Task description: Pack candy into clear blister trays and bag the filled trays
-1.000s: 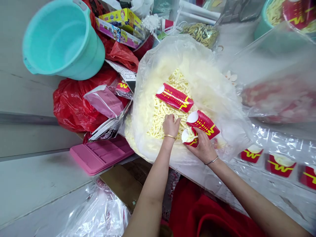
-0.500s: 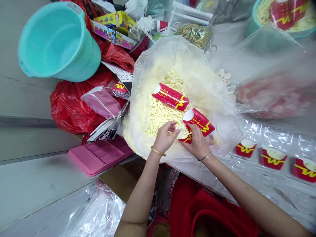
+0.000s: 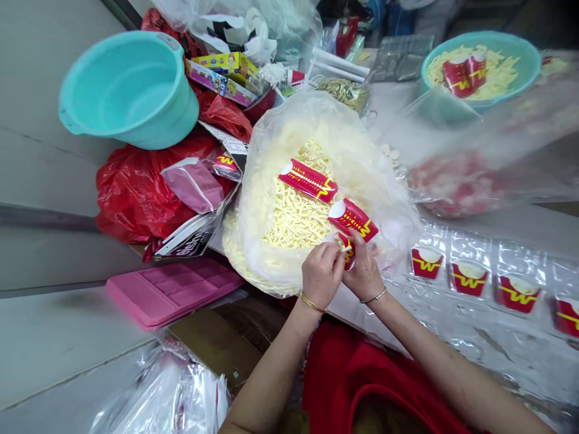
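My right hand point(image 3: 363, 274) is closed around a small red fries carton point(image 3: 347, 258) with a yellow zigzag. Close beside it, my left hand point(image 3: 322, 272) has its fingers pinched together at the carton's mouth, with a pale fry-shaped piece point(image 3: 345, 248) showing at the fingertips. Both hands are over the near rim of a large clear plastic bag point(image 3: 384, 169), opened wide. Inside lie many pale yellow fry-shaped pieces point(image 3: 294, 220). Two stacks of nested red cartons rest on them: one stack point(image 3: 310, 181) farther back, another stack point(image 3: 355, 218) just beyond my right hand.
On the right, filled red cartons point(image 3: 469, 278) sit in a row of clear plastic trays. Behind them lies a blurred bag of pink and white pieces point(image 3: 456, 181). A turquoise basin point(image 3: 527, 69) holds more fries. Left are a turquoise bucket point(image 3: 181, 114), red bags point(image 3: 136, 193) and a pink tray point(image 3: 167, 286).
My left hand has moved right from above the loose fries to the carton's mouth, its fingers closing. My right hand keeps hold of the carton. The camera view has shifted.
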The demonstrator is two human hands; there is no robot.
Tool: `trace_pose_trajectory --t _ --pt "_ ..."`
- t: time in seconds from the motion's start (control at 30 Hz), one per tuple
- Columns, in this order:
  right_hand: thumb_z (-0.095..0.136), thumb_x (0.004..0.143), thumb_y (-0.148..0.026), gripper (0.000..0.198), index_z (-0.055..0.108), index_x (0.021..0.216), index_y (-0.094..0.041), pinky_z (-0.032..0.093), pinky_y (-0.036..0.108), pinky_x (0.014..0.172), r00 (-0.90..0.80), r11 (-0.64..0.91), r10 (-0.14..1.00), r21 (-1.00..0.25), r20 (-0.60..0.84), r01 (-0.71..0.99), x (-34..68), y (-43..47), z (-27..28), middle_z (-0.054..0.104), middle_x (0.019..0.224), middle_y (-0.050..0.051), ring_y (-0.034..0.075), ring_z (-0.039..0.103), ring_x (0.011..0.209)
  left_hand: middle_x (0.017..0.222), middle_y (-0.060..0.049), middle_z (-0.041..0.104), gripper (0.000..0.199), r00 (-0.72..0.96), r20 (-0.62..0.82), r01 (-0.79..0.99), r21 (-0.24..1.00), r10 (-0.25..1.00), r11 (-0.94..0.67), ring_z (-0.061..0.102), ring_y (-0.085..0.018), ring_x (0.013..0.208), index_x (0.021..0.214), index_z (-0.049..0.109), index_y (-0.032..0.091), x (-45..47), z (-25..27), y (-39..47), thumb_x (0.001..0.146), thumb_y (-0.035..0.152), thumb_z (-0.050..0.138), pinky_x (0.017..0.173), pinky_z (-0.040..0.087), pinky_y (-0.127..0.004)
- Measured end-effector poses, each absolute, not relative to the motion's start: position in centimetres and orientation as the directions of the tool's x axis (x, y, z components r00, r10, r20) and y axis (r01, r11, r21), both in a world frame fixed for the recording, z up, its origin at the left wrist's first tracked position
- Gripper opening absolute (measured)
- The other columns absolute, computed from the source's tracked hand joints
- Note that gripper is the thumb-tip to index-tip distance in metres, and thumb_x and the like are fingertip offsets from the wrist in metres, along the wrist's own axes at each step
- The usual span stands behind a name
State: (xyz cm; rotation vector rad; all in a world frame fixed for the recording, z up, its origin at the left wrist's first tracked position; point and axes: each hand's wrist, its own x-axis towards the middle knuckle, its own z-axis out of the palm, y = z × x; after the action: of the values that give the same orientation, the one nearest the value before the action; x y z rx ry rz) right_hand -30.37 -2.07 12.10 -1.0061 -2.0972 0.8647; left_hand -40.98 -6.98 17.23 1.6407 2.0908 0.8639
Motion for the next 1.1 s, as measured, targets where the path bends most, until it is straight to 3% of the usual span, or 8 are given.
trace_pose_trajectory --t 0.13,0.33,0.43,0.53,0.83,0.97,1.1 --pt "0.056 0.080 -0.021 0.072 0.021 0.142 -0.020 0.045 0.048 0.097 -0.440 0.466 0.859 -0.757 0.263 0.459 -28.5 -3.0 12.1 0.047 0.132 0.015 0.027 0.049 0.118 0.094 -0.008 0.062 0.015 -0.313 0.104 0.702 0.695 0.944 0.156 0.059 -0.019 0.093 0.091 0.057 0.019 -39.6 17.2 -6.2 0.090 0.018 0.043 0.083 0.050 -0.033" --pt "0.046 0.086 -0.016 0.053 0.034 0.137 -0.019 0.043 0.049 0.098 -0.308 0.405 0.909 -0.764 0.280 0.502 -23.9 -3.3 11.5 0.052 0.124 0.014 0.024 0.049 0.116 0.118 -0.011 0.058 0.027 -0.014 0.077 0.863 0.505 0.997 -0.027 0.052 -0.022 0.109 0.111 0.056 0.015 -34.8 18.3 -6.1 0.087 0.015 0.046 0.102 0.041 -0.041" --pt "0.043 0.090 -0.017 0.048 0.035 0.137 -0.021 0.043 0.048 0.098 -0.239 0.361 0.932 -0.766 0.273 0.532 -20.5 -3.2 11.2 0.052 0.124 0.013 0.023 0.048 0.116 0.119 -0.014 0.057 0.034 0.093 -0.010 0.911 0.403 0.996 -0.082 0.054 -0.024 0.103 0.119 0.053 0.011 -31.2 18.1 -5.2 0.086 0.015 0.046 0.093 0.047 -0.040" --pt "0.043 0.090 -0.017 0.046 0.037 0.136 -0.021 0.043 0.045 0.099 -0.154 0.314 0.949 -0.766 0.276 0.561 -16.0 -2.7 10.9 0.054 0.124 0.012 0.022 0.049 0.116 0.106 -0.012 0.061 0.027 0.265 -0.075 0.904 0.366 0.961 -0.220 0.058 -0.023 0.093 0.108 0.059 0.011 -26.8 17.2 -2.8 0.087 0.014 0.043 0.083 0.050 -0.037" --pt "0.046 0.087 -0.017 0.043 0.043 0.130 -0.019 0.045 0.046 0.092 0.190 0.054 0.938 -0.665 0.289 0.745 6.1 -0.7 9.3 0.058 0.115 0.012 0.023 0.052 0.107 0.099 -0.005 0.061 0.019 0.657 -0.084 0.641 0.586 0.749 -0.496 0.060 -0.017 0.084 0.091 0.063 0.019 -5.3 13.7 5.0 0.087 0.021 0.044 0.071 0.048 -0.027" --pt "0.054 0.082 -0.024 0.061 0.032 0.138 -0.017 0.043 0.049 0.094 0.285 -0.084 0.933 -0.633 0.222 0.770 17.0 0.5 7.4 0.049 0.126 0.016 0.028 0.047 0.115 0.097 -0.004 0.060 0.016 0.758 -0.068 0.531 0.641 0.649 -0.554 0.059 -0.016 0.086 0.088 0.062 0.020 5.7 10.9 8.9 0.086 0.023 0.046 0.071 0.046 -0.025" --pt "0.067 0.071 -0.044 0.095 0.016 0.145 -0.012 0.046 0.049 0.087 0.443 -0.297 0.891 -0.618 0.094 0.728 25.1 1.7 4.4 0.043 0.124 0.020 0.033 0.046 0.112 0.102 -0.006 0.059 0.019 0.765 -0.133 0.579 0.569 0.630 -0.583 0.058 -0.017 0.088 0.094 0.061 0.018 14.3 7.9 13.6 0.087 0.022 0.044 0.073 0.045 -0.027"
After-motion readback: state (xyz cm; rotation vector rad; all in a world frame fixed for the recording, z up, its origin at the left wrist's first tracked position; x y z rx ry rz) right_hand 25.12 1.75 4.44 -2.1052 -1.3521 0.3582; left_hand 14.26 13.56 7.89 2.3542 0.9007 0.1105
